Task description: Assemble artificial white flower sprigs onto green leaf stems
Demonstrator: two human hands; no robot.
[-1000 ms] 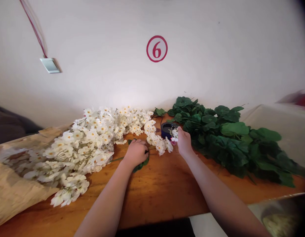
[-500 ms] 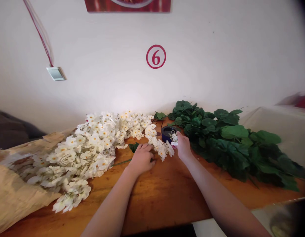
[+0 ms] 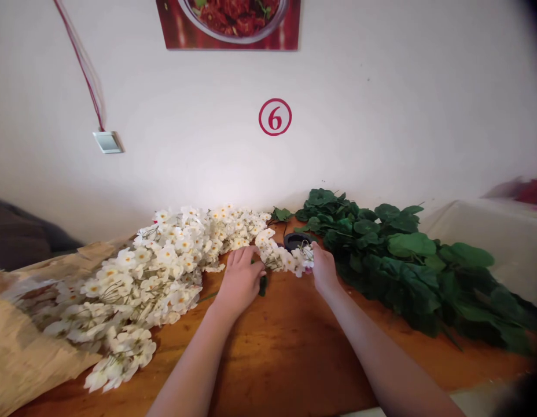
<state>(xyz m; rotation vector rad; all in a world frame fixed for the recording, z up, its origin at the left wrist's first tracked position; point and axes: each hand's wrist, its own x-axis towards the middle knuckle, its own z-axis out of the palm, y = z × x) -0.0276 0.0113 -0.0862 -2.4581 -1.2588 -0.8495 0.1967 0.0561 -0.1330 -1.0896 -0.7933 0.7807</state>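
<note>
My right hand [image 3: 324, 269] pinches the end of a white artificial flower sprig [image 3: 279, 258], whose blossoms stretch leftward over the wooden table. Close to the sprig's other end, my left hand [image 3: 241, 275] curls its fingers round a green leaf stem [image 3: 263, 285]; a dark leaf edge shows below the fingertips and a thin stalk runs out behind the wrist. Just behind the sprig sits a dark round dish-like object [image 3: 297, 240], partly covered by flowers. A big heap of white flowers [image 3: 164, 260] lies left of my left hand.
Green leafy stems [image 3: 394, 260] are piled along the right side of the table [image 3: 294, 347]. Brown wrapping paper [image 3: 29, 353] encloses the flower heap at the left. A small leaf [image 3: 281, 214] lies near the wall, and a pale covered surface [image 3: 472, 231] stands at the right.
The view has tilted up slightly. My left hand has gone from lying spread over the leaf to gripping it. My right hand keeps hold of the flower sprig, which now lies straighter across.
</note>
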